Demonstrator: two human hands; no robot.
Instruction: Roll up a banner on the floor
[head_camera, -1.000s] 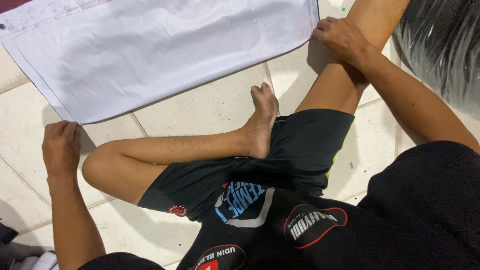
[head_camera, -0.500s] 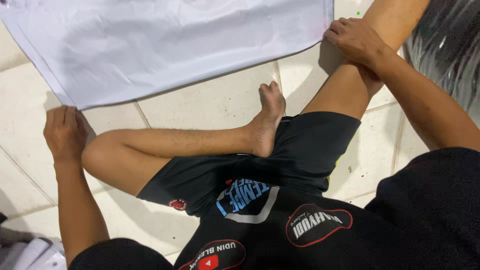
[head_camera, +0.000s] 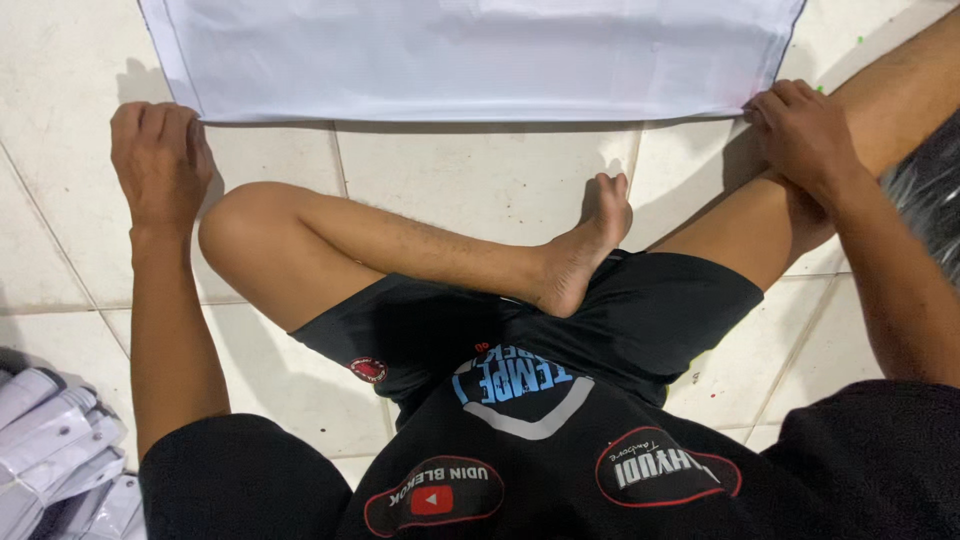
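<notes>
Down on the tiled floor (head_camera: 480, 180), a white cloth (head_camera: 470, 55) lies spread flat at twelve o'clock, its near hem running straight across from ten to two. The left hand (head_camera: 155, 160) sits at ten o'clock with its fingers curled down over the cloth's near-left corner, pressing it against the tile — whether the corner is actually pinched between the fingers cannot be told. The right hand (head_camera: 805, 135) is at two o'clock, fingers bunched together on the near-right corner of the cloth, its heel resting on the person's own right leg (head_camera: 750, 220).

Between the hands and the body the way is crowded. The left leg (head_camera: 350, 250) is folded across the middle, knee at nine o'clock, and its bare foot (head_camera: 585, 250) points up toward the hem without touching it; a strip of bare tile lies between toes and cloth. Black shorts (head_camera: 640, 320) and a black shirt (head_camera: 600, 460) with coloured patches fill the six o'clock side.

At eight o'clock, by the left elbow, a heap of folded white pieces (head_camera: 55, 450) lies well apart from the cloth — at three o'clock something dark and shiny (head_camera: 925, 190) shows behind the right forearm.
</notes>
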